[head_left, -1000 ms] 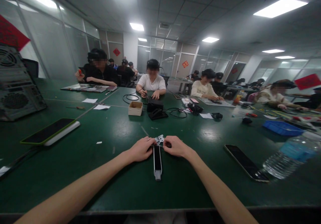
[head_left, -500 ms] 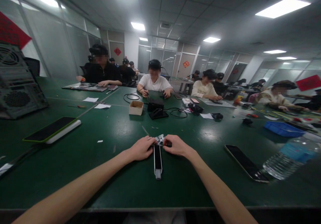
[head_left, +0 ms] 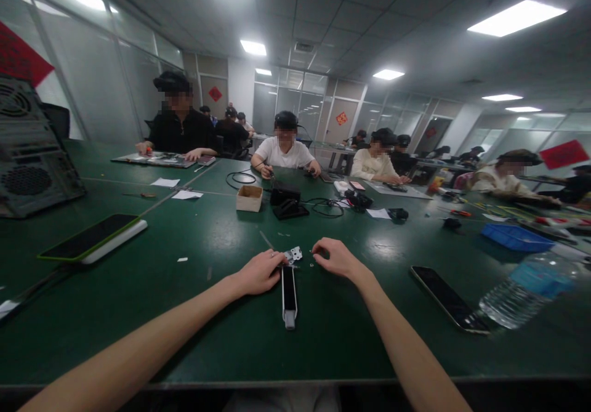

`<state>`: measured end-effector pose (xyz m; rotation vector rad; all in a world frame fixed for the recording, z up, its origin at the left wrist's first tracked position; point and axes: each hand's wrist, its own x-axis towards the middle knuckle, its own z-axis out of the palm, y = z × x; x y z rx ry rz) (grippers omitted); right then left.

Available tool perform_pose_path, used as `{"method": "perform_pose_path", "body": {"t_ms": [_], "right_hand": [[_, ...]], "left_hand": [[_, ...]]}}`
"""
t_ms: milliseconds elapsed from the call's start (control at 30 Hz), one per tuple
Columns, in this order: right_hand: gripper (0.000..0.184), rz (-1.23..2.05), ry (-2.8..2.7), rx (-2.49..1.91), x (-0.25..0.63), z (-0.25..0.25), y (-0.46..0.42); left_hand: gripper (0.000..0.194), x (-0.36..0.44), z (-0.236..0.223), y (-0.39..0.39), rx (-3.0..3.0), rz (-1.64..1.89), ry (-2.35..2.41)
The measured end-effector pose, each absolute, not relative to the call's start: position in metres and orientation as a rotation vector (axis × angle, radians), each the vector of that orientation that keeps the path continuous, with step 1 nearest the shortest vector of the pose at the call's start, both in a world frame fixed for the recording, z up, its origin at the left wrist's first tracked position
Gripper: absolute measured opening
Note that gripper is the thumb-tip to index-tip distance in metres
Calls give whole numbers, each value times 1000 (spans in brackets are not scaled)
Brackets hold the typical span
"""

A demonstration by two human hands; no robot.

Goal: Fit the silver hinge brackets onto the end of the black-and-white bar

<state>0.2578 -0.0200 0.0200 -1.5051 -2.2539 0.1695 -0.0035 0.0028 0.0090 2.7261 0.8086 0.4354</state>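
Note:
My left hand (head_left: 262, 273) is closed on the near left end of a small silver metal bracket with holes (head_left: 294, 254). Just below the bracket lies a slim white and black device with a grey end (head_left: 289, 298), its upper end beside my left fingertips. My right hand (head_left: 337, 257) is apart from the bracket, to its right, with thumb and forefinger curled together in a pinch. What those fingers hold, if anything, is too small to make out. A tiny pale piece (head_left: 311, 265) lies on the green table (head_left: 221, 338) below the right fingertips.
A smartphone (head_left: 446, 298) and a water bottle (head_left: 526, 289) lie at right, near a blue tray (head_left: 517, 238). Ahead are a small cardboard box (head_left: 249, 198) and a black stand (head_left: 290, 209). At left are a green-edged phone (head_left: 90, 238) and a computer case (head_left: 34, 153). Co-workers sit opposite.
My right hand has moved off the bracket to the right, still pinched. The tiny pale piece now shows beneath it. My left hand stays on the bracket.

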Motion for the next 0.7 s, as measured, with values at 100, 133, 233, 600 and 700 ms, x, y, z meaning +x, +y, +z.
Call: {"method": "perform_pose_path", "body": {"t_ms": [100,133,233,600,700], "right_hand": [[14,111,-2232,-1652,281,17,-14],[15,110,-2237,-1692,286,16,-13],[17,126,-2270,-1762,292,13,-10],[18,124,-2309,-1854,267,10,-9],[17,104,-2258,-1947,269,10,-9]], "left_hand": [[24,-4,7,4,2715,447,795],[24,-4,6,5,2716,451,790],[26,-4,4,6,2730,454,795],[25,-3,6,5,2733,447,800],[25,-3,7,4,2733,453,798]]}}
